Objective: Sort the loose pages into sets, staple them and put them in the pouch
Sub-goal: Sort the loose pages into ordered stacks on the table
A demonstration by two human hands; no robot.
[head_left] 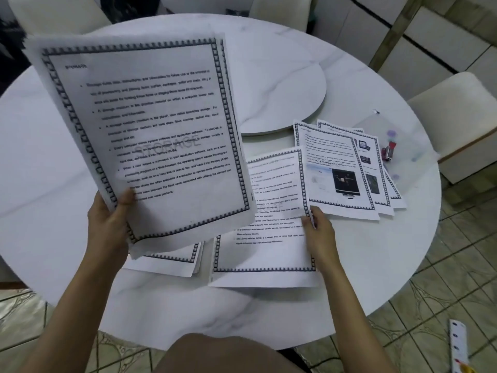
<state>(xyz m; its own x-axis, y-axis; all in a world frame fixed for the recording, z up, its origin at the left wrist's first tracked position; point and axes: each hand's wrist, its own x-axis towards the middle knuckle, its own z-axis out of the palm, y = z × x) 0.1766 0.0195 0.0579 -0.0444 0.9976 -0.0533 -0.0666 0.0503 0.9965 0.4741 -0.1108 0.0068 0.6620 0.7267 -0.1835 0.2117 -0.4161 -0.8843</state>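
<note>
1. Left hand [110,219] pinches the sheaf [145,135] at its lower left corner. The thumb lies on the printed face and the fingers are hidden behind. The sheaf is raised off the table [53,157] and tilted. I count at least two sheets, since a second border shows along the right edge.
2. My judgement on handling: the paper is light, limp and slick sheet on sheet. Held by one corner it bows and may fan out. I would grip it mid-edge and square it on the table before stapling.
3. Under the sheaf lies one stack [172,262], flat and partly covered. It has several sheets, but I cannot count them.
4. In the middle is one page [266,238]. Right hand [320,232] pinches its right edge, thumb on top, and the far end lifts. I cannot tell whether more sheets lie beneath.
5. To the right is one fan [347,170] of sheets lying flat. I count four edges.
6. At the far right is one clear pouch [398,130], flat, with one red stapler [390,152]. I cannot tell whether the stapler is inside the pouch or under it.
</note>
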